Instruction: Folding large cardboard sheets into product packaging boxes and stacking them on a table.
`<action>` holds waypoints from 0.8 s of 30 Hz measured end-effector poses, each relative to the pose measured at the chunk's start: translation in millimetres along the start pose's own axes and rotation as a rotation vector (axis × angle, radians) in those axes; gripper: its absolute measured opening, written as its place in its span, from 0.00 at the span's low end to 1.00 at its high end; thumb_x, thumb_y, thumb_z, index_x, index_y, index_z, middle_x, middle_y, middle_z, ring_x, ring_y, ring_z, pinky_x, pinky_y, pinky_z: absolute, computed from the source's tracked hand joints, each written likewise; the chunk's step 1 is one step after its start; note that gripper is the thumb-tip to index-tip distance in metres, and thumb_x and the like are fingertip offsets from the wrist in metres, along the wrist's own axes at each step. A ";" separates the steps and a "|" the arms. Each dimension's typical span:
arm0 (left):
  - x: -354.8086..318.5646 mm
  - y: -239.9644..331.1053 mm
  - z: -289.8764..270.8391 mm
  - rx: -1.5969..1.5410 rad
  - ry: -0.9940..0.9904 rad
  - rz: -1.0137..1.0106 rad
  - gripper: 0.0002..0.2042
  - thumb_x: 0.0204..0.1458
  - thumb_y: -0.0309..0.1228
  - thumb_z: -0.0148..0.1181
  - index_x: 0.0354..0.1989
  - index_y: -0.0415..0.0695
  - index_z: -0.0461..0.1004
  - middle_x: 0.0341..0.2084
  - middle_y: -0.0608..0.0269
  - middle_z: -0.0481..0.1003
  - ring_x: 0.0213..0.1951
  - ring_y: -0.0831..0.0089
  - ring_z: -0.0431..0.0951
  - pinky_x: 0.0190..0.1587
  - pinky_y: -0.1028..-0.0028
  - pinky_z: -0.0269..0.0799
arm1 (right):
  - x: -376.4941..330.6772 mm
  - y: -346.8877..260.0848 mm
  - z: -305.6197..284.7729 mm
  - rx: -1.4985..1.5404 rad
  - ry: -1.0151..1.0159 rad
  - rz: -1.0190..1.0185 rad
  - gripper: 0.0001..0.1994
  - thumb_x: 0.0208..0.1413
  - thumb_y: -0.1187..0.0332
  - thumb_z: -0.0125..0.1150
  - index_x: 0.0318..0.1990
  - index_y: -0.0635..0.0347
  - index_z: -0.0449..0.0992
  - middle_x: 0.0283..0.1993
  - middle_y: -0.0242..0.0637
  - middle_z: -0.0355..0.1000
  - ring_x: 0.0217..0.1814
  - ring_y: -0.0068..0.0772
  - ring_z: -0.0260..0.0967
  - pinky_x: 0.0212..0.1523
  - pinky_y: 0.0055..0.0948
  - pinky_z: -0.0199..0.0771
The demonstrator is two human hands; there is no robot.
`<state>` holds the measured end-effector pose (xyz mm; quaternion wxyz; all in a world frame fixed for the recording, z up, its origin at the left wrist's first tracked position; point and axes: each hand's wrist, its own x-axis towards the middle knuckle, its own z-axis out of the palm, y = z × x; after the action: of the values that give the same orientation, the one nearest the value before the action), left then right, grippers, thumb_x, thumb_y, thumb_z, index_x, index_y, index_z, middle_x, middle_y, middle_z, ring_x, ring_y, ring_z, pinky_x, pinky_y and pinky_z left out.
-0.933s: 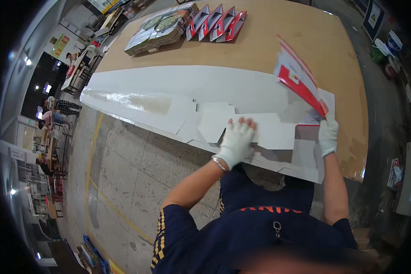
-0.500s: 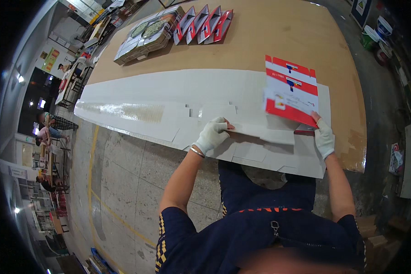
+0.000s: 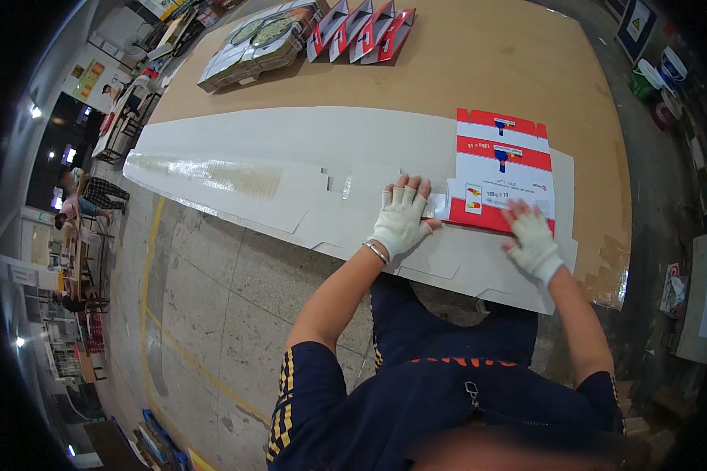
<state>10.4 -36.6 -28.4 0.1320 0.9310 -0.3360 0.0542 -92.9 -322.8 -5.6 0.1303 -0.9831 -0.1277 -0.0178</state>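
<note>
A flat red and white printed carton [image 3: 499,187] lies on a large pale grey cardboard sheet [image 3: 291,137]. Both my hands wear white fingerless gloves. My left hand [image 3: 402,216] is spread flat beside the carton's lower left side, its fingers by a small pale flap. At the carton's lower right edge, my right hand [image 3: 534,242] is open with fingers apart, slightly blurred. Whether its fingertips press on the carton or hover just above it, I cannot tell. Neither hand grips anything.
Several folded red and white cartons [image 3: 357,31] stand at the far side of the brown table [image 3: 511,51]. Left of them is a bundled stack of printed flat cardboard [image 3: 261,43]. Buckets [image 3: 646,77] stand on the floor at right. People are at benches far left.
The carton, raised and tilted before, now lies flat. My left hand has let go of the grey flap and moved right; my right hand has released the carton's edge and spread out.
</note>
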 end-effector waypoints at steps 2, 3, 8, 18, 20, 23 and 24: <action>1.0 1.7 -2.1 0.030 -0.038 0.014 0.36 0.49 0.54 0.49 0.63 0.44 0.54 0.61 0.47 0.52 0.65 0.48 0.44 0.63 0.48 0.38 | 17.8 -17.0 5.5 -0.031 -0.122 -0.126 0.30 0.50 0.57 0.54 0.61 0.54 0.59 0.67 0.41 0.50 0.71 0.44 0.41 0.67 0.51 0.36; 1.0 -4.6 -5.3 0.005 -0.112 0.005 0.40 0.48 0.58 0.46 0.64 0.42 0.50 0.63 0.47 0.47 0.66 0.50 0.39 0.63 0.46 0.33 | 21.8 -19.3 8.7 -0.026 -0.118 -0.125 0.30 0.50 0.57 0.54 0.61 0.54 0.59 0.67 0.41 0.50 0.71 0.44 0.41 0.67 0.51 0.36; -32.4 -35.3 -46.0 0.149 -0.297 0.055 0.46 0.42 0.62 0.51 0.64 0.41 0.50 0.64 0.50 0.47 0.67 0.52 0.39 0.62 0.43 0.30 | 26.8 -19.1 15.2 -0.081 -0.101 -0.193 0.32 0.50 0.49 0.53 0.62 0.51 0.58 0.68 0.38 0.49 0.71 0.42 0.40 0.67 0.51 0.34; -37.0 -71.0 -80.4 0.107 -0.296 0.034 0.32 0.42 0.41 0.62 0.57 0.46 0.61 0.43 0.65 0.72 0.51 0.63 0.67 0.58 0.56 0.54 | 27.9 -22.2 16.8 -0.044 -0.091 -0.182 0.31 0.51 0.50 0.53 0.62 0.50 0.59 0.68 0.38 0.49 0.71 0.42 0.40 0.67 0.51 0.34; -32.1 -66.3 -74.9 -0.050 -0.141 -0.158 0.34 0.41 0.39 0.64 0.59 0.44 0.59 0.45 0.61 0.71 0.50 0.61 0.67 0.56 0.57 0.55 | 26.4 -21.0 15.9 -0.040 -0.093 -0.171 0.31 0.51 0.50 0.53 0.62 0.50 0.59 0.68 0.38 0.49 0.71 0.42 0.40 0.67 0.51 0.34; -25.3 -55.5 -40.4 -0.256 0.352 -0.340 0.39 0.41 0.32 0.66 0.62 0.38 0.52 0.49 0.51 0.67 0.52 0.60 0.65 0.54 0.62 0.60 | 27.3 -21.8 14.0 -0.021 -0.087 -0.161 0.31 0.51 0.51 0.53 0.62 0.51 0.59 0.68 0.38 0.49 0.71 0.42 0.41 0.67 0.51 0.34; -24.2 -57.1 -23.1 -0.591 0.632 -0.505 0.40 0.42 0.31 0.66 0.62 0.37 0.49 0.50 0.50 0.66 0.53 0.62 0.64 0.54 0.65 0.61 | 28.1 -25.1 14.2 -0.007 -0.085 -0.169 0.30 0.51 0.51 0.53 0.61 0.51 0.60 0.68 0.38 0.49 0.71 0.42 0.40 0.67 0.51 0.34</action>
<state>28.1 26.9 -22.7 0.4945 0.8441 -0.0449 0.2024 -72.1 -288.7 -11.1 0.1195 -0.9691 -0.2154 0.0127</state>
